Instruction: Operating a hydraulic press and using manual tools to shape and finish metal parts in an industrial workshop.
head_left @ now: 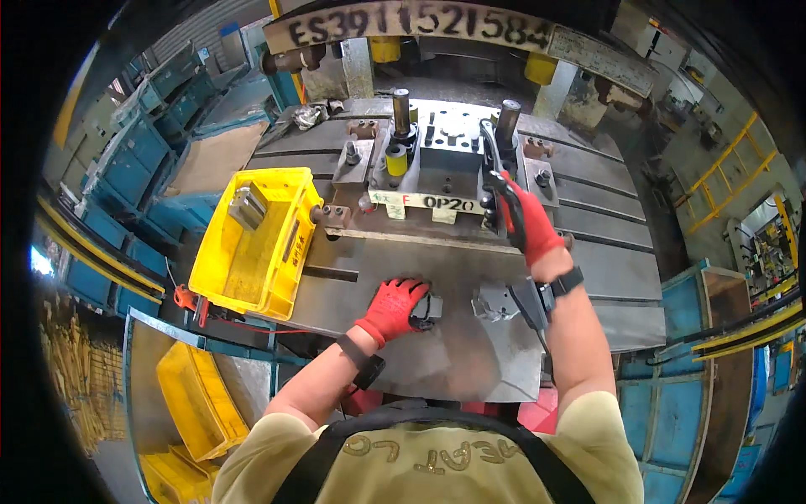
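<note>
My left hand (395, 309), in a red glove with dark fingertips, rests on the press bed (420, 357) with its fingers closed round a small grey metal part (432, 311). To its right lies a shiny bent metal part (495, 304), apart from both hands. My right hand (533, 223), also gloved in red, is raised at the right side of the die and wraps the handle of a pair of tongs (492, 149). Their long metal end points away from me, beside the die's right guide post (507, 124). The die (453, 155) stands in the middle of the bed.
A yellow crate (252, 277) at the left holds a metal part (248, 207). More yellow crates (197, 395) sit lower left. Blue metal bins (126, 172) stand at far left, a blue container (672, 403) at right. The press's upper beam (420, 23) crosses overhead.
</note>
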A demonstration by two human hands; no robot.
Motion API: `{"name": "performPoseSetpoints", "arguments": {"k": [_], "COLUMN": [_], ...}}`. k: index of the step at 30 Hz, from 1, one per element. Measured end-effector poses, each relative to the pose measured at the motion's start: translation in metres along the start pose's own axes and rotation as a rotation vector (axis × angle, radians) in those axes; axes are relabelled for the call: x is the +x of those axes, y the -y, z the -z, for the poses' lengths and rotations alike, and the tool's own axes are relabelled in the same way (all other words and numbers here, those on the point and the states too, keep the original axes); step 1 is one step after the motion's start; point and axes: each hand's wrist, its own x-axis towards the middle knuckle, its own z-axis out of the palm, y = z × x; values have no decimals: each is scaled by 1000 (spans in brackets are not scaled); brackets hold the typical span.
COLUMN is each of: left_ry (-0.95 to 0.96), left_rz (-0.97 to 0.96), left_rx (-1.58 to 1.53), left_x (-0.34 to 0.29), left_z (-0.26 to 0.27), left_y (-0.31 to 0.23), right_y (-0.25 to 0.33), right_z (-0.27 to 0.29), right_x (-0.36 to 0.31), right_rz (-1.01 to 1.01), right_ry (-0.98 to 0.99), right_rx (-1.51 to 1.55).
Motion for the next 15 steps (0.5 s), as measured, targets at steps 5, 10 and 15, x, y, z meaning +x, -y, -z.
{"name": "performPoseSetpoints", "arguments": {"k": [5,10,15], "left_ry": [-22,-6,-9], "left_rz": [-27,-46,-45], "left_rx": [-22,-24,-25], "left_x": [1,-2,-2], "left_z": [9,8,10], "left_y": [-5,-5,-5], "right_y": [2,9,18], "right_z": [-1,-3,-8], "right_x": [40,42,37], "right_rz": [-301,-461,-398], "right_ry": [3,-15,-65], "right_rx": [-59,139,-106]}}
